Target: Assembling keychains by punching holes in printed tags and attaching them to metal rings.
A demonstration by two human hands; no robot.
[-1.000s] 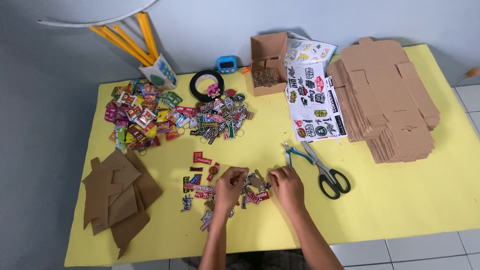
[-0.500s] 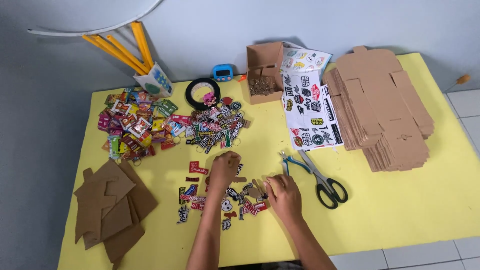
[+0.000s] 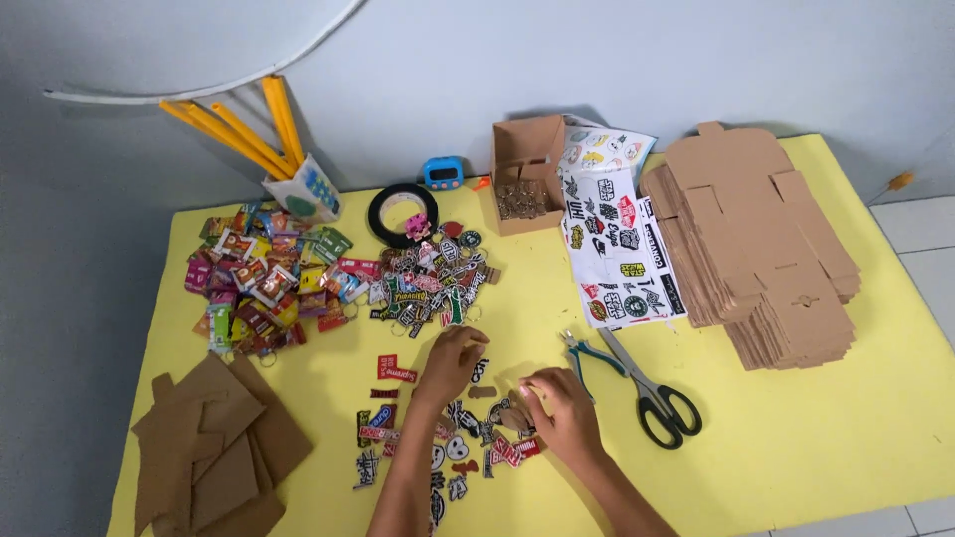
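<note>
My left hand [image 3: 453,360] reaches forward over the yellow table [image 3: 856,438], its fingers curled on a small dark keychain [image 3: 478,371] at the far edge of a loose spread of little charms [image 3: 438,452]. My right hand [image 3: 557,408] rests to the right of that spread, fingertips pinching a small brown charm [image 3: 512,418]. Beyond the left hand lies a bigger pile of dark keychains [image 3: 433,278].
Black-handled scissors [image 3: 652,393] and green-handled pliers [image 3: 587,353] lie right of my right hand. A stack of flat cardboard boxes [image 3: 766,239], sticker sheets [image 3: 612,234], an open small box [image 3: 522,174], a tape roll [image 3: 403,209], colourful packets [image 3: 264,288] and cardboard pieces [image 3: 214,447] surround them.
My left hand has moved forward from the charm spread toward the keychain pile. My right hand stayed near the spread and shifted slightly. The camera view has shifted a little.
</note>
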